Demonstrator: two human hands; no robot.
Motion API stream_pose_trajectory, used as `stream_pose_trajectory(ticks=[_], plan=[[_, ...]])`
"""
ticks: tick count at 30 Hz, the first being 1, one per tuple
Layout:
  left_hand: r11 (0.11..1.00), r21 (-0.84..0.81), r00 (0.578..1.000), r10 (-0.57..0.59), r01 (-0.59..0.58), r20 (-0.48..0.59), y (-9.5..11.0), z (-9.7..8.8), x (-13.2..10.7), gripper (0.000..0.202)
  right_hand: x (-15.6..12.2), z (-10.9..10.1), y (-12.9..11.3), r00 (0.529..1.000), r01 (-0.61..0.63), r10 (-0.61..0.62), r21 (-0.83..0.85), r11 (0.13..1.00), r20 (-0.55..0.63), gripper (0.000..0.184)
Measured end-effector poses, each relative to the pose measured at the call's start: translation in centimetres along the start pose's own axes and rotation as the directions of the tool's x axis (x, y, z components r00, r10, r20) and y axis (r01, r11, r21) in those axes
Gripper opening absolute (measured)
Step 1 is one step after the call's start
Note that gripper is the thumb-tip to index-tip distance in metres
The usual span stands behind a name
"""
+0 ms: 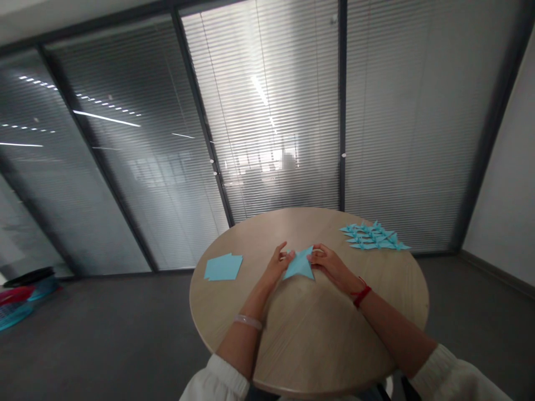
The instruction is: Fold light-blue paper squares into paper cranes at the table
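blue folded paper [299, 265] pinched between left hand [276, 266] and right hand [331, 268].

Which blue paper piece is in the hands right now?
The folded blue paper piece, held between the left hand and right hand. The flat blue squares and the origami cranes lie apart from the hands.

On my feed, the round wooden table [334, 340] carries three lots of blue paper. Blue paper squares [223, 267] lie stacked toward the left edge, a folded sheet [299, 267] sits near the middle, and overlapping paper cranes [373, 236] crowd the far right.
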State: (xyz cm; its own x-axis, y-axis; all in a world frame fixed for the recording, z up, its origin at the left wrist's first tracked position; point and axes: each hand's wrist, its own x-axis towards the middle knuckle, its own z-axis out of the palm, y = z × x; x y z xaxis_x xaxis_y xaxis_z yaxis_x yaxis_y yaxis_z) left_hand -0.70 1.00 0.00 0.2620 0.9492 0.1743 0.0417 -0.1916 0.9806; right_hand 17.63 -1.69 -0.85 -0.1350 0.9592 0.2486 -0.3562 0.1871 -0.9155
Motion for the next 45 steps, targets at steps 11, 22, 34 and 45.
stream_pose_trajectory(ticks=[11,22,34,45], plan=[[0.928,-0.345,0.989,-0.109,0.139,0.104,1.0,0.1,-0.8,0.082,0.0,0.0,-0.3,0.999,0.044,-0.044,-0.029,0.999,-0.011,0.045],[0.897,-0.423,0.975,-0.034,0.127,0.221,1.4,0.1,-1.1,0.083,0.0,0.1,-0.2,0.993,0.103,-0.104,-0.011,0.995,-0.057,0.066],[0.901,-0.433,0.988,0.031,0.038,0.152,1.6,0.4,-1.1,0.1,0.1,0.0,0.3,0.963,0.268,-0.245,-0.394,0.879,0.11,0.042],[0.907,-0.417,0.981,0.026,0.057,0.19,1.6,0.3,-1.0,0.102,-0.2,0.4,0.2,0.972,0.232,-0.229,-0.425,0.875,0.059,0.034]])
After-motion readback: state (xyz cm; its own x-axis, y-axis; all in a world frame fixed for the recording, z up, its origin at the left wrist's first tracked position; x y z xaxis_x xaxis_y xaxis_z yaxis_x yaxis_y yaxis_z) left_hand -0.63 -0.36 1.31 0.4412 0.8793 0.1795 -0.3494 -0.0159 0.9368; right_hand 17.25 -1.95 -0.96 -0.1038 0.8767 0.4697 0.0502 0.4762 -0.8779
